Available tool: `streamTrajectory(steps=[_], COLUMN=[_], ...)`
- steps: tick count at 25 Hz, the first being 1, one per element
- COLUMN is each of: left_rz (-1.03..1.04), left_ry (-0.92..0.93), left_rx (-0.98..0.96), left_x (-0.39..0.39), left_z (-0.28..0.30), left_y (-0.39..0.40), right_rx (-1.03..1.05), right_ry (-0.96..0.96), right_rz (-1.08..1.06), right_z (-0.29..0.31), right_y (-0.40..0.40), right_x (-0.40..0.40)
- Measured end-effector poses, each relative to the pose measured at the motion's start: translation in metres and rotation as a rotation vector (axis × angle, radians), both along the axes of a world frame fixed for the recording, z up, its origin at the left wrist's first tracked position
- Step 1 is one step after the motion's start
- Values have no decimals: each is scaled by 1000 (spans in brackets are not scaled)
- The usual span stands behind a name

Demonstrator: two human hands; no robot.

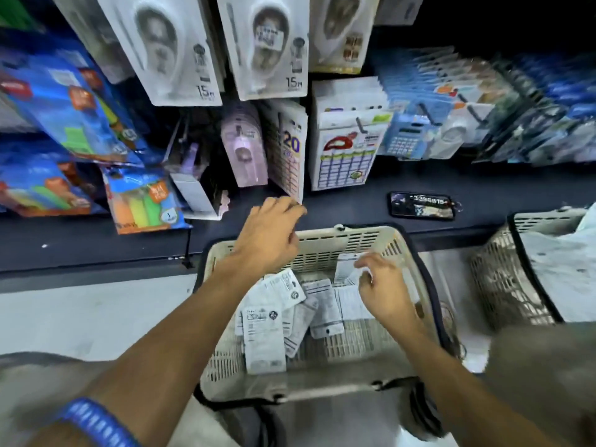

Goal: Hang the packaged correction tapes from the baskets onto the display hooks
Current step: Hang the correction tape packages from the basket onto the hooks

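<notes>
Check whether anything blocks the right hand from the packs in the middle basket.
Nothing visible does. The right hand is already inside the basket, fingers pinching a white pack; the other packs lie loose and uncovered.

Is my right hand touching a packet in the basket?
Touching. The head view shows the right hand pinching a white packet above the basket.

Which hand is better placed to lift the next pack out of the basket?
Right. The right hand is down inside the basket, fingers on a correction tape pack. The left hand is raised toward the shelf, holding nothing visible.
</notes>
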State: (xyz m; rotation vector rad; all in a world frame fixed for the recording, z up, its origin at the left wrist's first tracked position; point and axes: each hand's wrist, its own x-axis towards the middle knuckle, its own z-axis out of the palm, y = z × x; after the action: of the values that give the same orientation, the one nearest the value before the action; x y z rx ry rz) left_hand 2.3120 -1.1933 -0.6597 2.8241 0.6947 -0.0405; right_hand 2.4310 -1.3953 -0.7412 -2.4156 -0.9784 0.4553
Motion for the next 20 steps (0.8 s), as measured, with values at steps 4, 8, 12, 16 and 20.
streamTrajectory(steps=[4,8,12,16,20], left_rz=[34,72,124,194,331], left_ry=[221,421,607,679,655], left_rx=[-173,-412,-544,-575,-618], left_x=[-6,-11,-35,-45,-38], left_z=[-24,-52,-86,-106,-112], left_y=[-16,-33,-40,-31,-27], right_rx=[-345,-503,-532,-553,-400], right_ry=[178,347,501,695,677], right_rz=[75,170,204,163,73], right_z=[-30,-46,-71,-99,-116], right_y=[-42,-37,-4,27,46], right_x=[-4,-13,-31,-61,-86])
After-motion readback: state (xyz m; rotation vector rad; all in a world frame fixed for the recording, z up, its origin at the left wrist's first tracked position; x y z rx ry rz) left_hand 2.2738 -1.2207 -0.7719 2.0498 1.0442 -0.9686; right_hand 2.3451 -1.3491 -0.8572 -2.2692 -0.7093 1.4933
